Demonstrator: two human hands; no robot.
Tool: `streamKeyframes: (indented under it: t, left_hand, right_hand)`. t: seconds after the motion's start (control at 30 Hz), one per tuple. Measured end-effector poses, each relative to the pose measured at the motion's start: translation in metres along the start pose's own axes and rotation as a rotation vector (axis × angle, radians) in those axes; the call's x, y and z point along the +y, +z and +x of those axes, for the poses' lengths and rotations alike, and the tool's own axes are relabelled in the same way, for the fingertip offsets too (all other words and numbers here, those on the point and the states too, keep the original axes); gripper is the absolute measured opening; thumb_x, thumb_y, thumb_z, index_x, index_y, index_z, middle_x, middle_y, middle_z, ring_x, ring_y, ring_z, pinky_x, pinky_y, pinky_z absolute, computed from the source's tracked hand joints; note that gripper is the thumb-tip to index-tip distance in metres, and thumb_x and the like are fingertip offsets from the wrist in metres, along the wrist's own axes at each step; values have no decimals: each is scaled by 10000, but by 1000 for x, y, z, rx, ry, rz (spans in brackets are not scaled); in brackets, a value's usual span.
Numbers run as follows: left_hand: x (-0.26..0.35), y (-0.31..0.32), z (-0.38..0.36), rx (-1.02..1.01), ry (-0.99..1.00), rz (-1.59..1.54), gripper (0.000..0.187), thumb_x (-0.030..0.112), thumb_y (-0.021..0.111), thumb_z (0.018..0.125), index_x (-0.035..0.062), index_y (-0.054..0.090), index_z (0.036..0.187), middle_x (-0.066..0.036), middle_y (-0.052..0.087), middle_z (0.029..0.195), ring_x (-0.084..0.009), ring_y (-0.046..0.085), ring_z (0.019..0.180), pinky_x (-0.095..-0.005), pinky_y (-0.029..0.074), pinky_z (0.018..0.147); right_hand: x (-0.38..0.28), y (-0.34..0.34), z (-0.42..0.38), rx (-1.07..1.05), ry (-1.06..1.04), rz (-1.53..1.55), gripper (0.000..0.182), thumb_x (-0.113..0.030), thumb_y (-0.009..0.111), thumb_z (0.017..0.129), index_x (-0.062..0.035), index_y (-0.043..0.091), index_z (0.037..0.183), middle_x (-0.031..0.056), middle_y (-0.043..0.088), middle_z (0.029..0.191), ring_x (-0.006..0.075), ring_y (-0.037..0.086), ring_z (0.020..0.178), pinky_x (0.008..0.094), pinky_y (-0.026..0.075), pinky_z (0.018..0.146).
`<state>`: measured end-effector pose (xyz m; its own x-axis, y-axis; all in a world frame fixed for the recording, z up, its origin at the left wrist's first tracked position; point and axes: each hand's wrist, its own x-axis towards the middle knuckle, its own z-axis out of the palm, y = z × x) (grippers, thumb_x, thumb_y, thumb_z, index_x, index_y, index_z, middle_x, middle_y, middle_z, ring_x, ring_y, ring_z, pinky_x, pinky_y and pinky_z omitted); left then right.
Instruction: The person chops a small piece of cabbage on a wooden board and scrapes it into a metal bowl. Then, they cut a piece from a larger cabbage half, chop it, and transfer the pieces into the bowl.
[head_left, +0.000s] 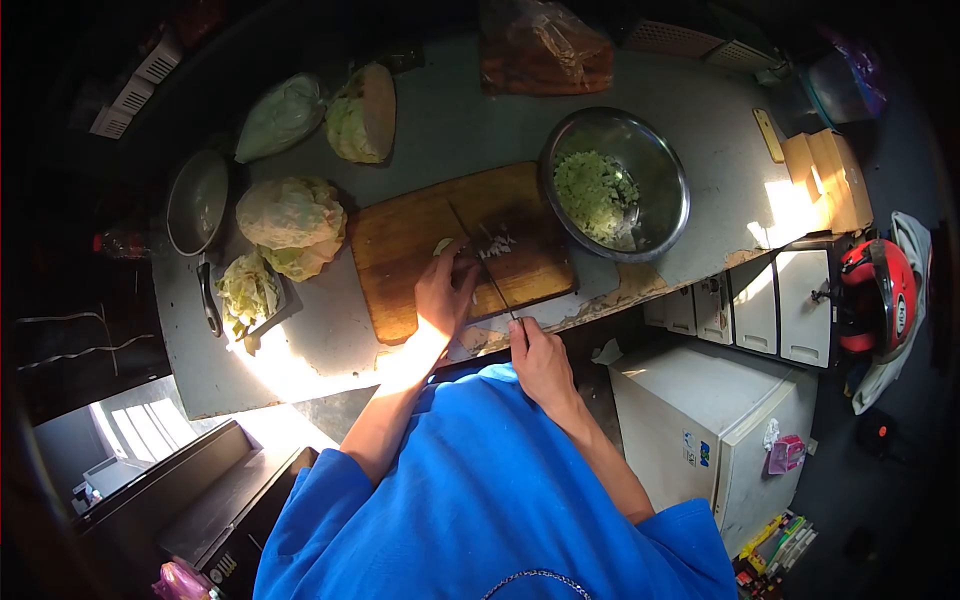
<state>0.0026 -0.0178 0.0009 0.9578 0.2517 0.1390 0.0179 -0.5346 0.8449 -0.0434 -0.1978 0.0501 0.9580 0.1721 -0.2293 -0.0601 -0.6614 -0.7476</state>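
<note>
The right hand (538, 352) grips a knife (488, 268) over the board (400, 240); the left hand (445, 290) pins cabbage (443, 245) there. Just right, the bowl (668, 175) holds chopped cabbage (595, 190).

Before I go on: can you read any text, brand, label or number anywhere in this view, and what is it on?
None can be read.
Stickers on the small white fridge: too small, blurred.
Mark on the red helmet: blurred.
Packets on the floor: print too small.

Wooden cutting board (420, 240) (matt), glossy metal bowl (660, 160)
</note>
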Motion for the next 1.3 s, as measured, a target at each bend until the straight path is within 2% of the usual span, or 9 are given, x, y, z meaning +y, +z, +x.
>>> streamKeyframes:
  t: [0.17,0.4,0.47,0.8,0.9,0.97,1.1,1.17,1.3]
  left_hand:
    - [-6,2,0,30,88,11,493,94,784,872,101,606,1332,-96,779,980,-230,745,826,-320,578,744]
    - [-1,3,1,39,26,-11,496,104,787,876,109,601,1336,-88,781,972,-217,743,810,-320,572,713]
    - [4,-1,2,-18,-57,5,488,93,783,882,104,602,1335,-94,776,998,-201,745,833,-309,583,737]
    - [-3,-2,0,5,-97,-166,485,-2,768,873,37,595,1324,-157,728,1142,-176,740,978,-297,602,828]
    - [-8,-2,-3,34,-44,-192,478,-12,758,877,36,596,1324,-156,729,1139,-174,739,1002,-302,602,839]
    - [-10,-3,-4,23,22,-223,415,-27,694,895,42,615,1296,-178,705,1095,-241,744,985,-326,605,835]
    - [-7,-10,1,14,90,-75,407,21,714,877,86,643,1272,-175,717,1048,-261,742,943,-344,602,796]
    - [-7,-13,2,-57,-35,67,392,79,778,866,100,671,1242,-121,759,1018,-186,747,866,-301,593,763]
    - [-9,-9,2,31,67,153,405,114,792,863,110,669,1249,-93,771,968,-166,724,758,-299,580,695]
  right_hand:
    - [-3,2,15,11,-28,88,342,-269,511,1063,31,585,915,303,639,742,536,626,766,580,468,637]
    - [-6,-11,-3,-8,42,208,329,-257,524,1061,34,598,928,295,628,735,532,618,770,551,454,611]
    - [-3,-10,-9,-28,21,174,328,-261,524,1066,31,601,936,286,605,724,518,604,730,482,464,596]
    - [4,4,-7,42,7,16,345,-269,516,1068,33,597,922,293,619,751,519,616,754,491,471,611]
    - [2,1,-2,-33,61,163,354,-285,501,1071,24,603,934,307,644,775,540,618,807,561,480,645]
    - [3,5,0,-20,47,222,338,-270,507,1070,22,605,931,301,644,773,532,620,800,557,477,633]
    - [-8,-2,-2,54,30,150,322,-254,519,1066,24,606,929,300,643,774,525,622,792,551,473,621]
    - [-12,-8,-5,42,56,141,314,-247,526,1064,25,605,927,300,642,771,526,622,789,545,473,618]
    - [-11,-8,-9,38,31,145,319,-250,521,1065,26,604,929,301,641,766,525,625,786,547,474,618]
